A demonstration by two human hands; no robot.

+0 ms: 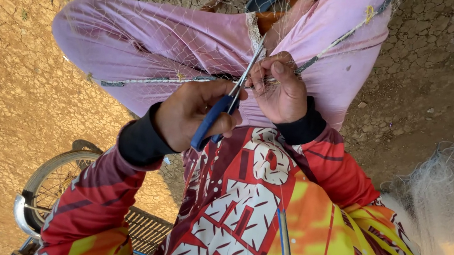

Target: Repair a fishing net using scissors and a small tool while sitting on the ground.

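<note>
Head view: my left hand (189, 115) grips blue-handled scissors (223, 113), blades pointing to one o'clock at the fishing net (179, 44) strand my right hand (281, 91) pinches taut. Judging by this, I'd snip close to the knot, keeping tension. No packages, labels or signs; bicycle wheel (56, 177) at seven o'clock.

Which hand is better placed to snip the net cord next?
Probably left: the left hand grips the blue-handled scissors, blades at the net cord, while the right hand pinches that cord.
</note>
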